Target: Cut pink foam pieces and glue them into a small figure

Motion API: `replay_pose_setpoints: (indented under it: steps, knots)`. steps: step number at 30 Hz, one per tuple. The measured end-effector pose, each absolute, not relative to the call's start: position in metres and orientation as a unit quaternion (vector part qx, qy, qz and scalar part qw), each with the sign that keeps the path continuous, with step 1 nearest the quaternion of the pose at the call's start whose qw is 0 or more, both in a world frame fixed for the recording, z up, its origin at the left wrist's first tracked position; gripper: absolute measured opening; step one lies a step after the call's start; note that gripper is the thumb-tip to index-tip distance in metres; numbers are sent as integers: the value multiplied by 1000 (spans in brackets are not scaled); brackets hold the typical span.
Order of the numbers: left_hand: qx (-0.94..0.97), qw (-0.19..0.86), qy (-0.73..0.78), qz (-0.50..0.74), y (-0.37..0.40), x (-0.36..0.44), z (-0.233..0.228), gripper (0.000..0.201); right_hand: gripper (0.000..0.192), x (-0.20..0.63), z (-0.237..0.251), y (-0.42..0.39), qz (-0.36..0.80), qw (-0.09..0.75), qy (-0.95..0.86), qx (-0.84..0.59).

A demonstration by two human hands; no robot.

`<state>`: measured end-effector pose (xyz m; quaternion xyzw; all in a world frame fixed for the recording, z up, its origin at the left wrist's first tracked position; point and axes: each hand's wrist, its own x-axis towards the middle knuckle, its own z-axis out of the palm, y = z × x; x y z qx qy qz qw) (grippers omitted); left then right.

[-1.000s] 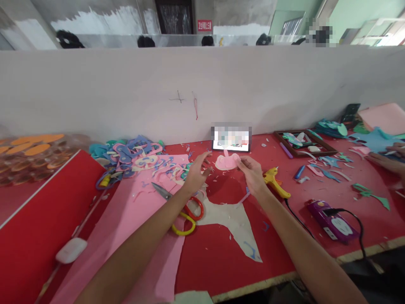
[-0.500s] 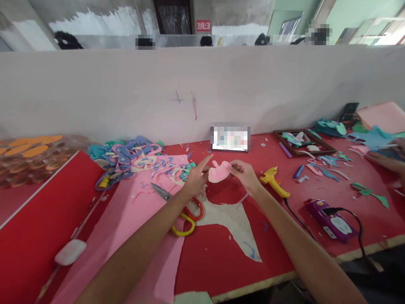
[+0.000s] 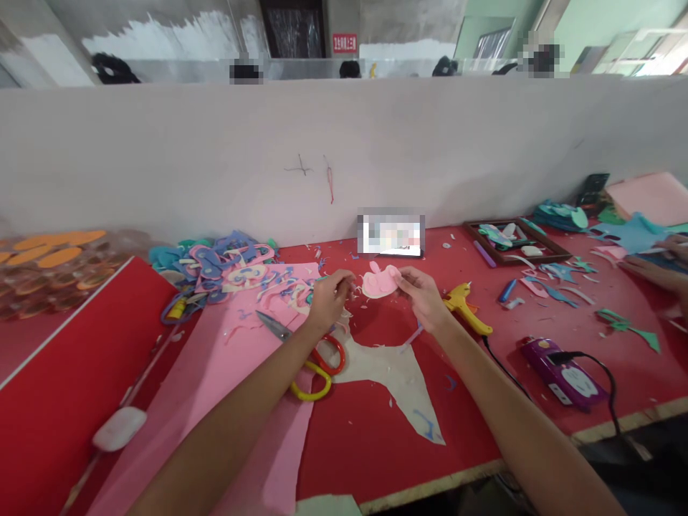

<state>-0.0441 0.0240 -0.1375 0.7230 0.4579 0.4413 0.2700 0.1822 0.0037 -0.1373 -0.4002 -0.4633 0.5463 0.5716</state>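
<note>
A small pink foam cutout with a pale edge and a raised lobe on top hangs above the red table. My right hand pinches its right end between thumb and fingers. To the left of the cutout, and apart from it, is my left hand, its fingers drawn together; whether something tiny is in them I cannot make out. Below my left wrist lie open scissors with one red and one yellow handle. A cream foam offcut and a large pink foam sheet lie under my forearms.
A yellow glue gun lies right of my right hand, its cord running past a purple device. Behind my hands stands a lit phone. Foam pieces are heaped at left. Another person's hand is at the far right.
My left hand has drawn back left from the cutout, and its stretched finger has curled in. The pink cutout has risen slightly and shifted right in my right hand.
</note>
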Motion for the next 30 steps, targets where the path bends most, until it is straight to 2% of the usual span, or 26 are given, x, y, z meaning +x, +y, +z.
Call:
replay_pose_setpoints:
  steps: [8,14,19,23,26,28,30]
  knots:
    - [649,287,525,470,31,-46,-139,25,47,184,-134,4,582,624,-397,-337]
    - [632,251,564,469,31,-47,-137,23,46,186,-133,5,583,640,-379,-327]
    - [646,188,597,437,29,-47,-136,48,46,184,-133,5,580,635,-383,-337]
    - [727,155,502,441,36,-48,-143,20,45,183,-134,4,578,625,-401,-339]
    - [731,140,480,465,41,-50,-148,38,44,183,-135,4,562,612,-422,-363]
    - [716,143,495,471,42,-50,-149,32,45,183,-137,4,547,603,-437,-383]
    - [710,138,507,470,42,-49,-148,18,47,182,-138,5,534,596,-450,-397]
